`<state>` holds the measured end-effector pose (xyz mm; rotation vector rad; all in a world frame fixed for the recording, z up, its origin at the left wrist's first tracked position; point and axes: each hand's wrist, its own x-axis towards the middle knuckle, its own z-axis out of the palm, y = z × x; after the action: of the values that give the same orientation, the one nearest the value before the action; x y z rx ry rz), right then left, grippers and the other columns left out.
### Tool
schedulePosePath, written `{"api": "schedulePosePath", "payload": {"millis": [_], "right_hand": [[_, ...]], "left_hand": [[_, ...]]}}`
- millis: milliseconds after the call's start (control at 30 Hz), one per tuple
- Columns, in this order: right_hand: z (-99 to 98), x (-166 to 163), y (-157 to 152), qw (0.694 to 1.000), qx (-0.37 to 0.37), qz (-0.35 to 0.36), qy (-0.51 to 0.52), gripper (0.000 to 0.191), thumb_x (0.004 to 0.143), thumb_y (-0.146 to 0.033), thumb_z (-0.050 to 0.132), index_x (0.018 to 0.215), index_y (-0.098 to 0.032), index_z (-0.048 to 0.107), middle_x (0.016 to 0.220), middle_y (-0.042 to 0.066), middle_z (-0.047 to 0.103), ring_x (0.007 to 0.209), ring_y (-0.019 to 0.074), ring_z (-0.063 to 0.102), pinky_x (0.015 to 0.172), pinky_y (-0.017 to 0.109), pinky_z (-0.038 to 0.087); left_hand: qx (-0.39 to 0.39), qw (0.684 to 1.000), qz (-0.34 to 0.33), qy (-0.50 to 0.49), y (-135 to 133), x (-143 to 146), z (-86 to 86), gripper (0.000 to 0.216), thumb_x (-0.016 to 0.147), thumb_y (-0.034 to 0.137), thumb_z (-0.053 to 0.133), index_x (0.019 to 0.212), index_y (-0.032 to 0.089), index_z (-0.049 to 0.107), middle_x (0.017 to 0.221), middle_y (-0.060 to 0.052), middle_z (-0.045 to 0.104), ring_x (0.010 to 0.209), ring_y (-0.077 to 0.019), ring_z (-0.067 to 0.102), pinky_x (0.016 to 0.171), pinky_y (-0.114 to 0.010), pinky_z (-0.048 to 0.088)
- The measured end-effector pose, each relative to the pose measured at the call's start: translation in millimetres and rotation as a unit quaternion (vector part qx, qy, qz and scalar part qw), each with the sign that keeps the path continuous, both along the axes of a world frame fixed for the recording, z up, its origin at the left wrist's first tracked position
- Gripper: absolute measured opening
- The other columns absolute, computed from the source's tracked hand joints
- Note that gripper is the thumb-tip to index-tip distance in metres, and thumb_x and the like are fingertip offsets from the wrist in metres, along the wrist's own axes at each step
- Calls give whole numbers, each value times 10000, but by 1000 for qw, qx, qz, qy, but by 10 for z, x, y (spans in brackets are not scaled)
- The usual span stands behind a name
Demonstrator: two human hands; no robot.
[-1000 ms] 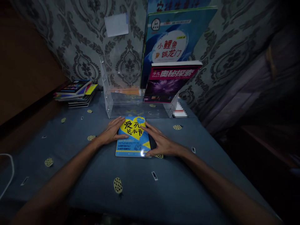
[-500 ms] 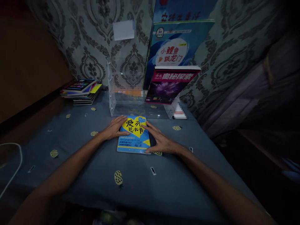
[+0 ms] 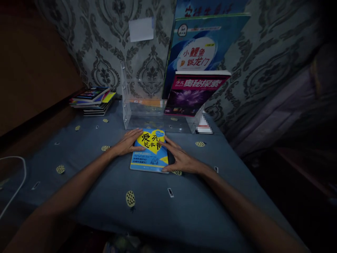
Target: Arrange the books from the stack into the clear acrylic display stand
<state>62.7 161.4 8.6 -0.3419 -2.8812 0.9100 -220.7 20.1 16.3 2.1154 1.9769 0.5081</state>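
A blue book (image 3: 149, 158) with a yellow heart on its cover lies flat on the cloth-covered table (image 3: 168, 218). My left hand (image 3: 129, 143) is at its left edge, thumb on the cover and fingers along the upper left side. On the opposite edge, my right hand (image 3: 181, 158) grips with thumb low and fingers reaching onto the cover. Just behind the book stands a clear acrylic rack (image 3: 142, 119). A dark red book (image 3: 193, 93) leans in the right part of it, with a large blue-green book (image 3: 197, 45) behind.
At the back left sits a stack of several books (image 3: 92, 100). A white card (image 3: 141, 30) is on the patterned wall. A white cable (image 3: 24, 175) curves at the left edge. To the right of the rack is a pixelated white object (image 3: 204, 126).
The view has shifted slightly, so the rack and the standing books appear a little higher and larger. Both hands stay on the blue book, which has barely moved.
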Motion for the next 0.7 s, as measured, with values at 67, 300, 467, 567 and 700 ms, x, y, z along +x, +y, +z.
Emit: {"api": "schedulePosePath", "payload": {"millis": [67,300,467,567,700], "right_hand": [[7,-2,-1,1000,2,0,-4,1132,717,-745,730,1616,-308,199,1716,92,28,1569,344,80,1249,565,214],[8,-8,2,1000,-1,-4,-7,1139,702,-731,752,1613,-304,217,1716,88,39,1567,354,85,1244,577,217],[11,-9,0,1000,-7,-2,2,1126,701,-762,730,1606,-299,246,1715,95,54,1564,371,84,1238,603,205],[24,-10,-7,1000,-7,2,1,1118,703,-765,726,1603,-292,262,1714,99,61,1565,364,88,1239,594,210],[17,-9,-7,1000,-5,8,11,1093,715,-741,735,1601,-322,254,1716,80,53,1565,367,83,1231,617,209]], "left_hand": [[0,1000,0,4,0,-2,4,901,877,745,520,1546,164,359,1639,-148,318,1535,-328,238,1250,-521,206],[1,1000,2,14,0,-28,-16,913,884,749,499,1552,148,342,1648,-155,293,1537,-335,230,1254,-508,202],[4,1000,-2,10,-9,-33,-30,905,883,768,476,1551,171,346,1642,-145,313,1533,-316,248,1253,-492,205],[5,1000,-2,11,-14,-36,-29,898,887,768,471,1555,181,339,1643,-136,315,1534,-315,245,1252,-495,201],[5,1000,-2,10,-14,-35,-27,901,884,772,472,1557,189,335,1647,-127,309,1538,-319,234,1253,-502,195]]}}
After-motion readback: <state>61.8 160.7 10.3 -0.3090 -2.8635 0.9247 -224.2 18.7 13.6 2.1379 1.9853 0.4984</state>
